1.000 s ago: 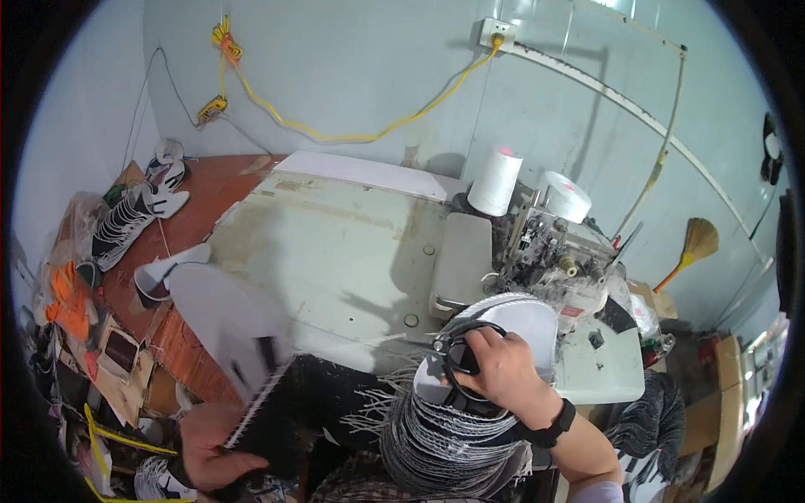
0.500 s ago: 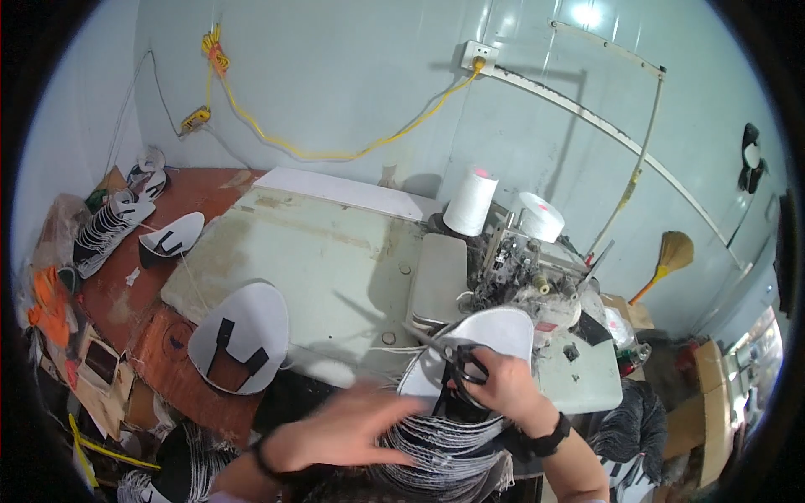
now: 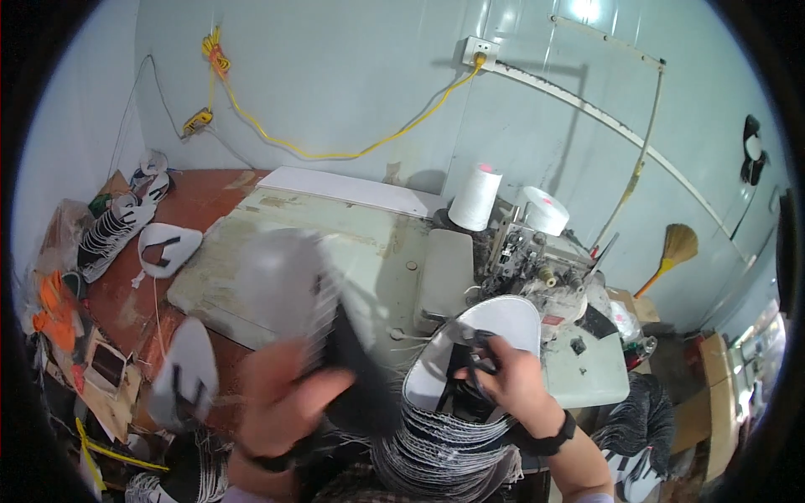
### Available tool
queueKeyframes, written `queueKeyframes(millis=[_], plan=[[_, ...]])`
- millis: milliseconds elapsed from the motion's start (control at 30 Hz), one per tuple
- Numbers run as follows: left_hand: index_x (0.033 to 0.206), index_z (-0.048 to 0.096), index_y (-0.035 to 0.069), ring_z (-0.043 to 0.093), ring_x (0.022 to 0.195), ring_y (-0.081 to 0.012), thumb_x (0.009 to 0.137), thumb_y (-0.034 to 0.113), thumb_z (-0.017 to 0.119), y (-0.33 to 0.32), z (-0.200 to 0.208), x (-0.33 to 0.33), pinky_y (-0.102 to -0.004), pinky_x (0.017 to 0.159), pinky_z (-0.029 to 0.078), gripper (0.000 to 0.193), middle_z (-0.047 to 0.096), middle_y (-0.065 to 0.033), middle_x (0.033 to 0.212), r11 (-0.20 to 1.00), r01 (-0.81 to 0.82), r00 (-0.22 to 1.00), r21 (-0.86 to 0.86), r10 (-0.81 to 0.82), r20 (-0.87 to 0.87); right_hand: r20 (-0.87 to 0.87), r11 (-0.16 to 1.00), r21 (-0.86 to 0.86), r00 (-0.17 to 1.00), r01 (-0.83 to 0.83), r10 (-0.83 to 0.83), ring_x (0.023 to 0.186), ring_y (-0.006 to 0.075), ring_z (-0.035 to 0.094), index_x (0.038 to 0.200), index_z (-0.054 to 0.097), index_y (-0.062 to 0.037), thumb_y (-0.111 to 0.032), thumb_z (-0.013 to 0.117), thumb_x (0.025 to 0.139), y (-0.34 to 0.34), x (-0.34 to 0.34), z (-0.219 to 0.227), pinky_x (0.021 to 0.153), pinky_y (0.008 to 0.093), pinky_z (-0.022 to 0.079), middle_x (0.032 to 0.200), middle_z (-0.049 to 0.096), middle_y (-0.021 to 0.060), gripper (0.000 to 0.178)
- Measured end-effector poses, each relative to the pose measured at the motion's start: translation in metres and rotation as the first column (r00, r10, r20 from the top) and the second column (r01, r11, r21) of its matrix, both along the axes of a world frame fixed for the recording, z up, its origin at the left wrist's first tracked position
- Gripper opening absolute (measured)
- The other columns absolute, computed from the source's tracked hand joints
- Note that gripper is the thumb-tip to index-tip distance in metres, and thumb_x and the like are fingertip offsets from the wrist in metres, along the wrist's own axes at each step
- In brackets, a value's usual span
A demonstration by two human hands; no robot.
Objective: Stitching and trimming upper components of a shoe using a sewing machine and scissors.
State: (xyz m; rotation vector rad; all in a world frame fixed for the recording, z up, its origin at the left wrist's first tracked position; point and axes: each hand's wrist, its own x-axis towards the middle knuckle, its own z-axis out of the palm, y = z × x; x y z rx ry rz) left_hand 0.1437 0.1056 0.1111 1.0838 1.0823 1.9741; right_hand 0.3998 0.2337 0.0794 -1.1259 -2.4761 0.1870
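Find blurred white-and-black piece point(image 3: 283, 275) left of centre, clamped in left hand point(image 3: 287, 398); note right hand point(image 3: 515, 381) closed around black scissors point(image 3: 480, 339), lower centre-right. Treat piece as probably light, flexible; grip by edge.

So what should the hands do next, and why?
Probably lower the white-and-black piece in the left hand toward the similar piece on the left. It is held up, left of the fringed stack, and that similar piece is over on that side. The right hand seems busy holding dark-handled scissors over the stack.
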Motion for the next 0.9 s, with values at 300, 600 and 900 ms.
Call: queueKeyframes(millis=[300, 600, 900], plan=[[0.108, 0.054, 0.000, 0.064, 0.075, -0.0394, 0.093, 0.038, 0.054, 0.047, -0.053, 0.100, -0.0497, 0.065, 0.050, 0.041, 0.063, -0.0216, 0.078, 0.679, 0.592, 0.012, -0.435, -0.547, -0.837, -0.176, 0.977, -0.209, 0.984, -0.037, -0.001, 0.073, 0.0401, 0.063, 0.100, 0.060, -0.0019, -0.021, 0.075, 0.075, -0.006, 0.010, 0.029, 0.064, 0.0402, 0.052, 0.079, 0.065, 0.0216, 0.035], [0.107, 0.065, 0.006, 0.061, 0.099, -0.0340, 0.073, 0.048, 0.073, -0.132, -0.100, -0.066, -0.0456, 0.095, 0.041, 0.054, 0.063, -0.0191, 0.100, 0.438, -0.475, -0.031, -0.763, -0.875, -0.483, -0.029, 0.986, -0.039, 0.987, -0.160, 0.159, 0.065, 0.0343, 0.065, 0.097, 0.062, -0.0011, -0.043, 0.076, 0.075, 0.016, 0.008, -0.010, 0.058, 0.0398, 0.051, 0.070, 0.064, 0.0161, 0.049], [0.092, 0.066, 0.004, 0.053, 0.104, -0.0369, 0.054, 0.058, 0.079, -0.113, -0.140, -0.039, -0.0610, 0.103, 0.026, 0.067, 0.055, -0.0191, 0.105, 0.807, -0.442, 0.075, -0.391, -0.401, -0.913, -0.012, 0.987, -0.073, 0.990, -0.143, 0.143, 0.065, 0.0352, 0.065, 0.100, 0.061, -0.0005, -0.043, 0.076, 0.075, 0.006, 0.014, -0.002, 0.057, 0.0399, 0.051, 0.071, 0.064, 0.0180, 0.052]])
